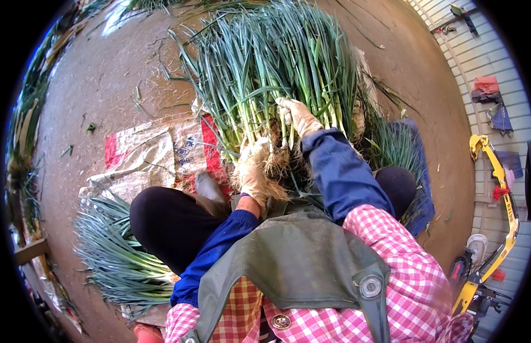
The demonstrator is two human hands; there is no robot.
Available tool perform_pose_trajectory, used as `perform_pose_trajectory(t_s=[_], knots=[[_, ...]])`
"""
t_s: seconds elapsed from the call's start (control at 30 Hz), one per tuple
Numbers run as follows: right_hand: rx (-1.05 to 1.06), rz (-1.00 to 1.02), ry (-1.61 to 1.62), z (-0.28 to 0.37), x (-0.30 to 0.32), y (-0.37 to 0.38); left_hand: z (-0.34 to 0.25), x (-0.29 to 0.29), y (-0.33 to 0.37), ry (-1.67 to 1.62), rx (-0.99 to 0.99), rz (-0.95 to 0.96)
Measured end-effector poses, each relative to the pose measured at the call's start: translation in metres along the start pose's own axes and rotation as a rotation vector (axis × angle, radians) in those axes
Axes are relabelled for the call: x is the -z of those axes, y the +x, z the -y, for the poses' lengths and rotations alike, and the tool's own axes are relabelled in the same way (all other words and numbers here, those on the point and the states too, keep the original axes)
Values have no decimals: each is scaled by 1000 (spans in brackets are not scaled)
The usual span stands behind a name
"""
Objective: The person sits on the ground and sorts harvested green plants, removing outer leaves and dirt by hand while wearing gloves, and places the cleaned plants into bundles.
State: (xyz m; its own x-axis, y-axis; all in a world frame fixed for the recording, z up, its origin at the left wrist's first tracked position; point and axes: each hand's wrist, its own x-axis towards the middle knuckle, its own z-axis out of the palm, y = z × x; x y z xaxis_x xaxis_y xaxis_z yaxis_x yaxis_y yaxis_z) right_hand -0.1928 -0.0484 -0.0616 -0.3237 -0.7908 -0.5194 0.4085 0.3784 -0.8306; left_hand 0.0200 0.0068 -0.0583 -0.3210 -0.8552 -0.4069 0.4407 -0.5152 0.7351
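Observation:
A large pile of green onions (271, 63) lies in front of me, leaves pointing away and pale root ends toward me. My left hand (253, 170), in a cream glove, is closed round some green onions near their roots. Stringy roots (277, 163) stick out beside that glove. Further up and to the right, my right hand (299, 116), also gloved, has its fingers curled on the pale stalks of green onions at the pile's near edge. Its fingertips are partly hidden among the stalks.
A smaller heap of green onions (119, 251) lies by my left knee, and more leaves (394, 143) rest on a blue sheet (422, 171) to the right. A red and white woven sack (145, 151) is spread on the floor. A yellow arm-like machine (508, 211) stands at far right.

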Motion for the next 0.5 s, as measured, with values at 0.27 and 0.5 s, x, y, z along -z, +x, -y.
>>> perform_pose_trajectory(t_s=[0.27,0.5], knots=[[196,-84,-63,-8,-59,-53,3,-16,-8,-253,287,116],[371,215,7,2,-67,-92,-8,-1,-5,-292,217,123]])
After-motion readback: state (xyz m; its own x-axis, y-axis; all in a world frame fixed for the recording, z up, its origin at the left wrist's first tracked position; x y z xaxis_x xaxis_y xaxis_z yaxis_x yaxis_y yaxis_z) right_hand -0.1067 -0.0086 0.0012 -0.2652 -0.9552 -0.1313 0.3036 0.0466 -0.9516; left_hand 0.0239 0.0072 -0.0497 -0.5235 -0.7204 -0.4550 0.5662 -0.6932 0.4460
